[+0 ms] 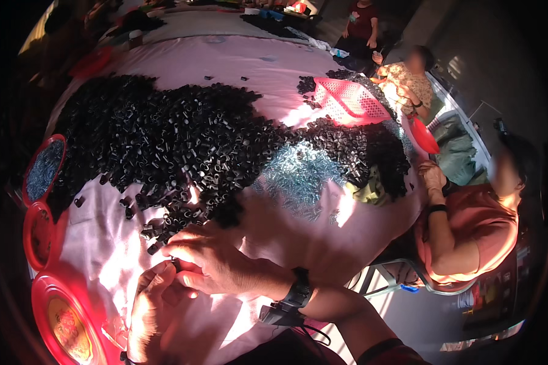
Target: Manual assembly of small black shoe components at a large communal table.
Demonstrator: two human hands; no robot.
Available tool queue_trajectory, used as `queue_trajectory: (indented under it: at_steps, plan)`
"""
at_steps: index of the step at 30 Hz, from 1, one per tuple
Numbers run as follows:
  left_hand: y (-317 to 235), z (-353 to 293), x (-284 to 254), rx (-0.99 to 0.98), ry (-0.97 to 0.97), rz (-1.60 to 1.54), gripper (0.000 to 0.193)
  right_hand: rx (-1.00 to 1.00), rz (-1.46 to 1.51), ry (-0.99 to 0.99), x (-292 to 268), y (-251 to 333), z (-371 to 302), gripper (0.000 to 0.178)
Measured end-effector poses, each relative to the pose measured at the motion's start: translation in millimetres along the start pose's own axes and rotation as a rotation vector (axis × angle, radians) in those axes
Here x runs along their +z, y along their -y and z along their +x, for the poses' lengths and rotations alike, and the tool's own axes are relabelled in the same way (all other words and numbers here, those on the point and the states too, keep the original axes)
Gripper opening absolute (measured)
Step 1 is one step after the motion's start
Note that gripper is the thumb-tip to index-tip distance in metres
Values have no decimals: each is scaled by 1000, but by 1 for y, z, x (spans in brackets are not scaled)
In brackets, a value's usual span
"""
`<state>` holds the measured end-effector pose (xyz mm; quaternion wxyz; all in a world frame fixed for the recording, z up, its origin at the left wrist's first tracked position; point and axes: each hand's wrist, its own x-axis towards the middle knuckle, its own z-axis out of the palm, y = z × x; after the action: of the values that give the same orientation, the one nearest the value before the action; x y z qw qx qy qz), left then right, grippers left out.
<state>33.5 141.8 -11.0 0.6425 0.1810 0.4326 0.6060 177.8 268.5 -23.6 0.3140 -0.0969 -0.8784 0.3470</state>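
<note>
bare left hand (149, 307): pinching a small black piece (176, 264), partly hidden
bare right hand (219, 263): pinching it from the right
piece: sitting between the hands, near the loose black heap (164, 128)
grip: light fingertip pressure is probably preventing slips

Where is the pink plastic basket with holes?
In the head view, the pink basket is right of centre near the top, among small black pieces.

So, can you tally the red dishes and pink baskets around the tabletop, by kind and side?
Red dishes at the left edge: 3
Red dish at the right edge: 1
Pink perforated basket: 1
Total: 5
The dim red shape at far upper left is too unclear to count.
</note>
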Motion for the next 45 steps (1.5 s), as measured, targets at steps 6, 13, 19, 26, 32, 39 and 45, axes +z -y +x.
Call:
queue_trajectory:
  at_steps: [6, 13, 19, 26, 32, 39, 45]
  plan:
    - [2, 1, 5, 26, -48, 6, 34, 17, 9, 19, 2, 0, 0, 45]
    - [9, 5, -3, 30, -48, -39, 31, -16, 15, -27, 10, -2, -2, 44]
    - [3, 1, 4, 47, -85, -50, 34, -31, 4, -96, 12, -2, 0, 52]
    - [8, 7, -4, 44, 106, -193, 39, -108, -141, -172, -5, -4, 5, 41]
    - [4, 0, -9, -16, 26, -122, 43, -157, -123, -126, -10, 8, 10, 37]
    - [0, -9, -10, 108, 103, -6, 50, -260, -199, -150, -9, 11, 10, 49]
    - [-7, -28, 6, 77, 121, 49, 41, -277, -166, -143, -7, 19, 8, 47]
